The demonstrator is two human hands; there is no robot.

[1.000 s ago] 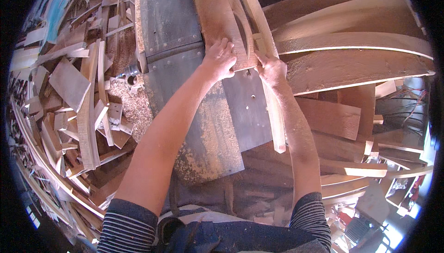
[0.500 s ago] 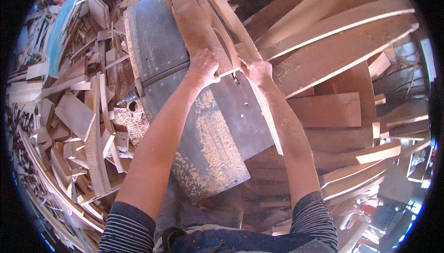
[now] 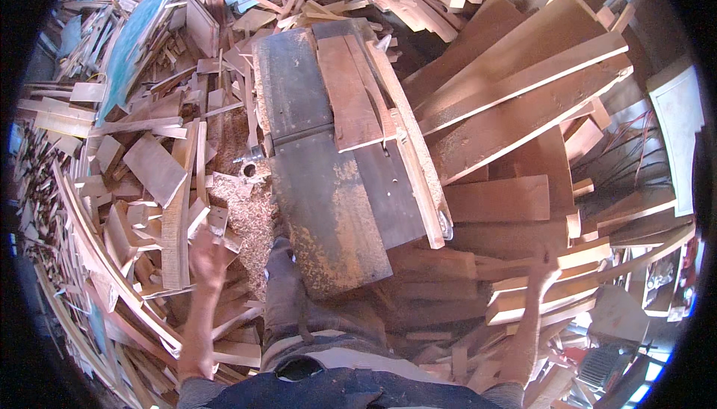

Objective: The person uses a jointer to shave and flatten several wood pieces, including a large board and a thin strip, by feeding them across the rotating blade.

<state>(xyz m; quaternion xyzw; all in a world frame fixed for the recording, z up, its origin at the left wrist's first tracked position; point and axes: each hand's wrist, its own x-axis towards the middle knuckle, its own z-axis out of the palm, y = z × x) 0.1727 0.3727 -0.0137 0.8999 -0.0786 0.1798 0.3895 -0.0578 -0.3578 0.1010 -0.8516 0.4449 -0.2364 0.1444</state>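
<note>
While the left hand (image 3: 208, 258) and right hand (image 3: 544, 267) hung well apart, too blurry to tell if curled, the brown board (image 3: 351, 95) lay ahead, between them. Metal table (image 3: 305, 185) was right under it

At the lower left, your left hand (image 3: 208, 256) is blurred, and its fingers cannot be told clearly. Your right hand (image 3: 544, 268), at the lower right, is also blurred. The bottom edge cuts both your sleeves (image 3: 198, 394). In the upper middle, the brown board (image 3: 349, 99) hides part of the metal table (image 3: 306, 185). The far-left wood scraps (image 3: 45, 177) are too small for you to separate.
</note>
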